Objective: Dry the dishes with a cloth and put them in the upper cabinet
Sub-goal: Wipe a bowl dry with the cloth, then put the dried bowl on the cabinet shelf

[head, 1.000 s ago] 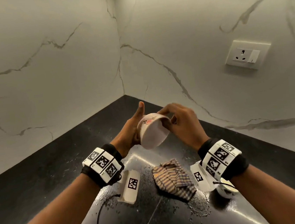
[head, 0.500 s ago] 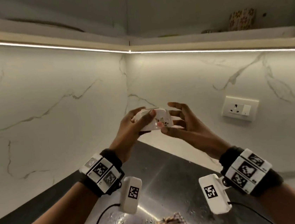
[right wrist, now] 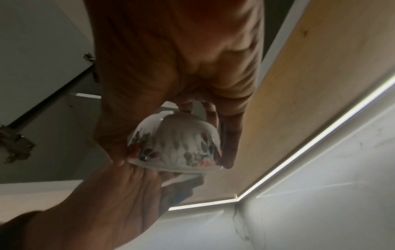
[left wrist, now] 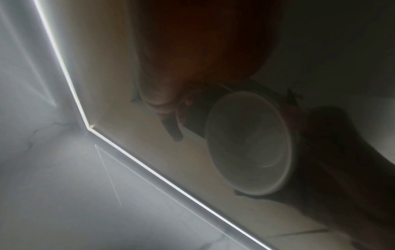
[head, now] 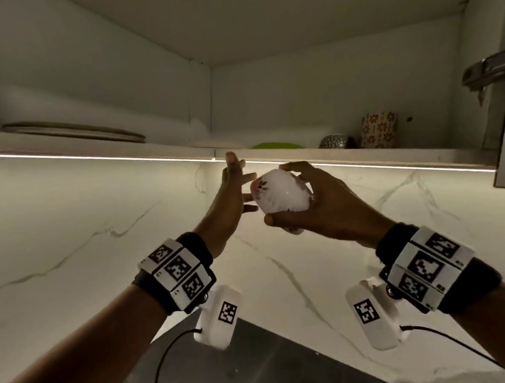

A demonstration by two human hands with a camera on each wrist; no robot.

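While the right hand (head: 319, 205) grips the white flowered bowl (head: 280, 195) just below the shelf edge (head: 366, 150) of the upper cabinet, the left hand (head: 230, 200) stands open beside it, fingers straight, perhaps only touching the rim. I judge the bowl must go up and forward. Farther in, a green plate (head: 277, 146), a small dark bowl (head: 333, 141) and a patterned cup (head: 379, 129) stand on the right; left of them the shelf is free.

Cabinet shelf (head: 366, 150) carries plates (head: 74, 133), green dish (head: 276, 146), dark bowl (head: 333, 141), patterned cup (head: 379, 129).
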